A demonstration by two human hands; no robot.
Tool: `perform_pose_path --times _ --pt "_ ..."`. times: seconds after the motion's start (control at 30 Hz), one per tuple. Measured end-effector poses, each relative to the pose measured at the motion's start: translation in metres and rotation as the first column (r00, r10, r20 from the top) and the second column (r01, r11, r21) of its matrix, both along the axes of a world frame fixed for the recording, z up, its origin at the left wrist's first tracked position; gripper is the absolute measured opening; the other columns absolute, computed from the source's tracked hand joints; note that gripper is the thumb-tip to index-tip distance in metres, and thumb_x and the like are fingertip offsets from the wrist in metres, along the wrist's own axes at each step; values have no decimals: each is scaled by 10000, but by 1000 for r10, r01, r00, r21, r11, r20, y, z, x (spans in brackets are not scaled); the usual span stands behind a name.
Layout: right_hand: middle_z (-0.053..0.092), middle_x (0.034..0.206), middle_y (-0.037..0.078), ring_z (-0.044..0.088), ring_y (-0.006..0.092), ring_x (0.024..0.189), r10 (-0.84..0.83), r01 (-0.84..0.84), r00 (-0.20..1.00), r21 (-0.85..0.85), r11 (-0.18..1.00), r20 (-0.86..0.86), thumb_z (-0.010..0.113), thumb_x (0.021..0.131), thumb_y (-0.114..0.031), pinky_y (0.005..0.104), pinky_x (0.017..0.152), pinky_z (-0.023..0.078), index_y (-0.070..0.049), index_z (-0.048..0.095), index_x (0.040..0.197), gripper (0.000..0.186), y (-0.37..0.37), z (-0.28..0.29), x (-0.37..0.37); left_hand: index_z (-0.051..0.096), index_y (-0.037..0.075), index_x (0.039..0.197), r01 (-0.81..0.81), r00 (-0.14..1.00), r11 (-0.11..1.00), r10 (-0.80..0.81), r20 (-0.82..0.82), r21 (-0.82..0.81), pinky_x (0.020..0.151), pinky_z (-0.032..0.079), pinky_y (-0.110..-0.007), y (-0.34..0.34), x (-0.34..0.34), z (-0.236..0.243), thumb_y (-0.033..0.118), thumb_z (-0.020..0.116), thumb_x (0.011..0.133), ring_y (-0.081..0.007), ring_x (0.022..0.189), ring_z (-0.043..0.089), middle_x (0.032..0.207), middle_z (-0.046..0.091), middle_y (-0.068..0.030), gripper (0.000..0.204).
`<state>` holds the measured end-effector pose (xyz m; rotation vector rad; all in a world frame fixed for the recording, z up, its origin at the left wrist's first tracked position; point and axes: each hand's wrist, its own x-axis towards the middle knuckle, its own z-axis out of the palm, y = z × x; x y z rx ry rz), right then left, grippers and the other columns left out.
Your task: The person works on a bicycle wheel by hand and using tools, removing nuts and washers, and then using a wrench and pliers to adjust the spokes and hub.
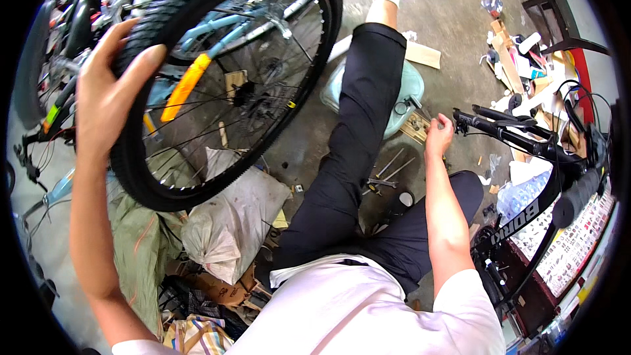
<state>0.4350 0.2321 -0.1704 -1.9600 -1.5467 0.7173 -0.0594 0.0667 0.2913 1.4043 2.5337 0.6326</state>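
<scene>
My left hand (pixel 108 82) is closed round the black knobby tyre of a bicycle wheel (pixel 135 158), thumb on the near side and fingers over the outer edge. The spoked wheel is raised and tilted at the upper left, with an orange strip (pixel 185 87) at its spokes. My right hand (pixel 439 137) is curled closed beside the end of a black bicycle frame (pixel 506 135). Whatever its fingers hold, if anything, is too small to make out. A pale green stool (pixel 413 85) stands on the floor beyond it, partly behind my outstretched leg.
Several spanners (pixel 382 183) lie on the floor between my legs. White sacks (pixel 227 223) and a green cloth (pixel 135 243) sit below the wheel. More bicycles (pixel 82 13) crowd the left. Cardboard and litter (pixel 519 72) pile up at the right, near a dark stool (pixel 565 23).
</scene>
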Motion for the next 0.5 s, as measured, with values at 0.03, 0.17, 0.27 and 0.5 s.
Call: perform_pose_path --times 0.03,0.17,0.27,0.5 --pt "656 1085 121 642 272 979 -18 18 993 4 1000 -115 682 896 -155 383 892 510 -51 671 1138 264 -1 18 -14 626 -31 1269 18 1000 1000 -18 -5 25 881 487 -299 -4 3 5 310 773 862 -158 957 625 1029 678 -102 550" --pt "656 1052 84 646 166 826 0 6 869 11 1000 -494 639 955 -127 310 768 534 -32 661 1147 215 -30 139 -76 655 -40 1175 63 986 997 -54 -155 52 870 510 -369 -25 5 3 387 792 814 -274 940 661 1000 690 -180 576" --pt "666 987 40 616 88 758 250 -246 709 101 964 -659 608 991 -107 255 684 519 -24 660 1131 170 -63 204 -122 666 -21 1174 61 981 997 -53 -187 40 850 532 -378 -35 19 8 406 787 811 -287 917 708 986 727 -186 574" --pt "714 900 146 698 218 746 739 -769 544 116 629 -398 578 987 -298 345 719 540 -15 691 1080 319 -152 213 -254 651 28 1241 15 981 1000 -13 -191 6 794 547 -377 -48 48 12 424 792 813 -292 851 736 937 742 -186 600"
